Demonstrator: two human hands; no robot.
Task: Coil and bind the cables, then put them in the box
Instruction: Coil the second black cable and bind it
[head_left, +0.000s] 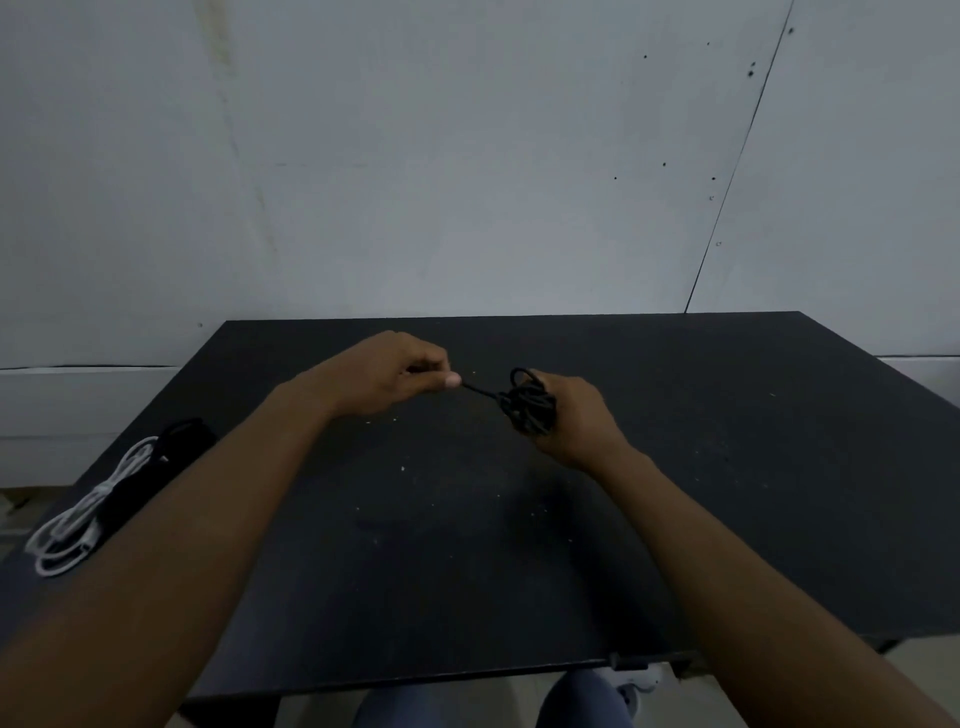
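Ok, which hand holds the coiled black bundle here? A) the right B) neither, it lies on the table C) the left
A: the right hand grips the black bundle, while the left hand only pinches its free end, above the table.

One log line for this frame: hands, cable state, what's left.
step: binding | right hand: holds black cable coil | left hand: pinches its free end | white cable: table left edge | box: not in view

Left hand (384, 376), right hand (582, 415), fingers (427, 358) curled.
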